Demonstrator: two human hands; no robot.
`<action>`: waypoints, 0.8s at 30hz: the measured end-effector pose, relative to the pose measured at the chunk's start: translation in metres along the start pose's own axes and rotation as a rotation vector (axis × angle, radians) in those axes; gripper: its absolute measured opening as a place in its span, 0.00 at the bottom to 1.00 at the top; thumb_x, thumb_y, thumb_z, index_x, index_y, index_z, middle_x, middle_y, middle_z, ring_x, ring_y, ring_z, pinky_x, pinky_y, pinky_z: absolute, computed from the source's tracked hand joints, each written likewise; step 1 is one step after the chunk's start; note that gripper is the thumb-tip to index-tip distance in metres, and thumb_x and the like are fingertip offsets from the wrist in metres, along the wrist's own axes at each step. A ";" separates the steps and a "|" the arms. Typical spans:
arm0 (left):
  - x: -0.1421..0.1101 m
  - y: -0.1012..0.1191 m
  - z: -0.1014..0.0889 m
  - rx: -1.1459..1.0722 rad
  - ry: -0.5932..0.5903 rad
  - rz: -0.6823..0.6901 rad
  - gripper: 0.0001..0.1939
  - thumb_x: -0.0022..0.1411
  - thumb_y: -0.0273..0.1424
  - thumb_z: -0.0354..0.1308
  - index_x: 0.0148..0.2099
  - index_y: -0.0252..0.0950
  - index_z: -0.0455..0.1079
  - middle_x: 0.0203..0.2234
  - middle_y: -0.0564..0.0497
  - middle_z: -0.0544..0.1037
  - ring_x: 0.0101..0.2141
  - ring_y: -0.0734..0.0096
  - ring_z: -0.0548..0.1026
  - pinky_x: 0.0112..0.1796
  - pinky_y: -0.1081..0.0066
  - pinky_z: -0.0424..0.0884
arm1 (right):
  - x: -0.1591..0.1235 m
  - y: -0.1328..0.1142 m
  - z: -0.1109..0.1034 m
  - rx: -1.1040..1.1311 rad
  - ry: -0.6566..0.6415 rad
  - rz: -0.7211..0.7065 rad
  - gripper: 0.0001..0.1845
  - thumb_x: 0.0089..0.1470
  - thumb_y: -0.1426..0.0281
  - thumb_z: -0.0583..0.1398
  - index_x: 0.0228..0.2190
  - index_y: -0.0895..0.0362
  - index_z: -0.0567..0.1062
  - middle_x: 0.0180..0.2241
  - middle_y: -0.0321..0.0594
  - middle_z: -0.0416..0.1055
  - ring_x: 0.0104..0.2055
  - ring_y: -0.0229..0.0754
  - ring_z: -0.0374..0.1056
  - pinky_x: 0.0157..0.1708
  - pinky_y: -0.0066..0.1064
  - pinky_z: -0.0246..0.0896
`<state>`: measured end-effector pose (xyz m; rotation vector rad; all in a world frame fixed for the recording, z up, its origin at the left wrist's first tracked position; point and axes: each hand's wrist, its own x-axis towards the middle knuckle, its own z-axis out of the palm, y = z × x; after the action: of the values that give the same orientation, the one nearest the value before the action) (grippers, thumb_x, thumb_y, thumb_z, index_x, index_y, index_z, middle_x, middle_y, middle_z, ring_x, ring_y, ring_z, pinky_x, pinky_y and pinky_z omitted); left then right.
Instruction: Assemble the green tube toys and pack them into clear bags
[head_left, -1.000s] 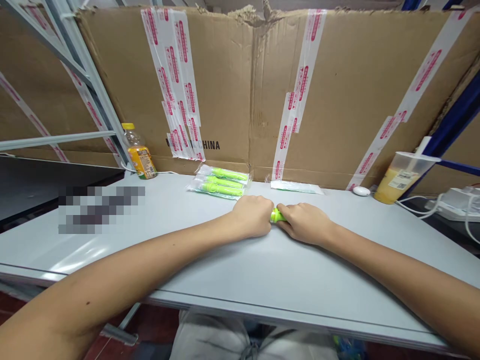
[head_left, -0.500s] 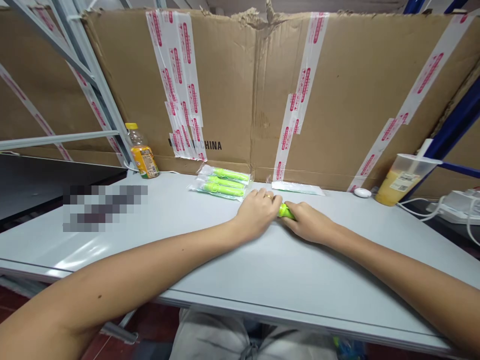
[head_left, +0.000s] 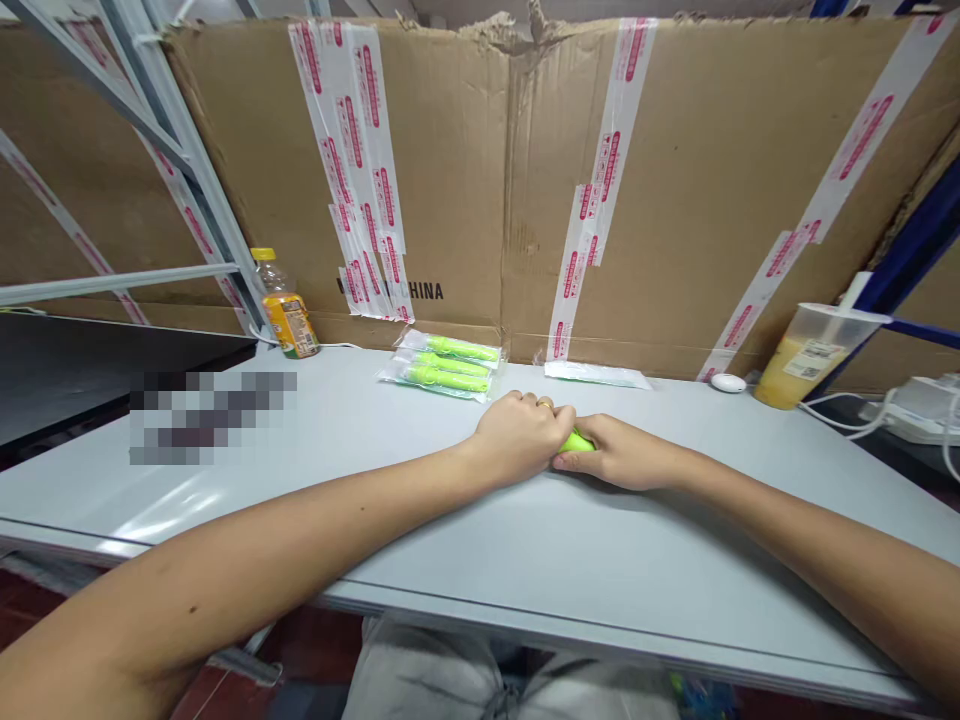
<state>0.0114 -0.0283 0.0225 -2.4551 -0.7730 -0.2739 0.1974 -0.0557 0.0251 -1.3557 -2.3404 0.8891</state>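
A bright green cylindrical item shows between my two hands, low over the table; most of it is covered by fingers, and its exact kind is hidden. My left hand, with a ring on one finger, is closed round its left end. The right end sits in the closed fingers of my right hand, thumb along the near side. Behind my left hand lie several similar green items in clear plastic sleeves, side by side. A flat white plastic packet rests behind my right hand.
The white table ends at a tall cardboard sheet with taped strips. A juice bottle stands back left, near a metal frame. At the right are a drink cup with a straw, a small white oval object and a power strip with cables.
Both hands have shifted slightly right with the green item. My left hand has turned, bringing its ring into view, and now sits closer against my right hand.
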 end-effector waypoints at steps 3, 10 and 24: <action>0.000 0.003 -0.005 -0.078 -0.115 -0.074 0.10 0.59 0.28 0.54 0.44 0.31 0.69 0.31 0.38 0.79 0.32 0.50 0.80 0.29 0.62 0.67 | -0.001 -0.002 0.003 -0.357 0.136 0.007 0.18 0.61 0.54 0.56 0.34 0.57 0.71 0.29 0.41 0.72 0.27 0.39 0.64 0.26 0.29 0.51; 0.000 0.003 -0.012 -0.292 -0.266 -0.275 0.12 0.56 0.27 0.52 0.43 0.34 0.71 0.31 0.41 0.80 0.33 0.51 0.80 0.30 0.63 0.67 | 0.000 -0.007 0.003 -0.906 0.184 -0.064 0.12 0.65 0.66 0.51 0.41 0.57 0.72 0.34 0.43 0.77 0.30 0.43 0.70 0.25 0.34 0.39; 0.003 -0.012 -0.006 -0.821 -0.236 -0.400 0.26 0.51 0.43 0.64 0.48 0.39 0.61 0.40 0.47 0.76 0.37 0.58 0.75 0.32 0.67 0.66 | 0.007 0.014 -0.005 -1.090 0.261 -0.141 0.10 0.63 0.71 0.51 0.39 0.57 0.73 0.33 0.44 0.75 0.30 0.41 0.67 0.26 0.35 0.33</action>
<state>0.0067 -0.0222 0.0331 -3.1001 -1.4935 -0.5410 0.2064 -0.0425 0.0196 -1.4352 -2.6980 -0.7122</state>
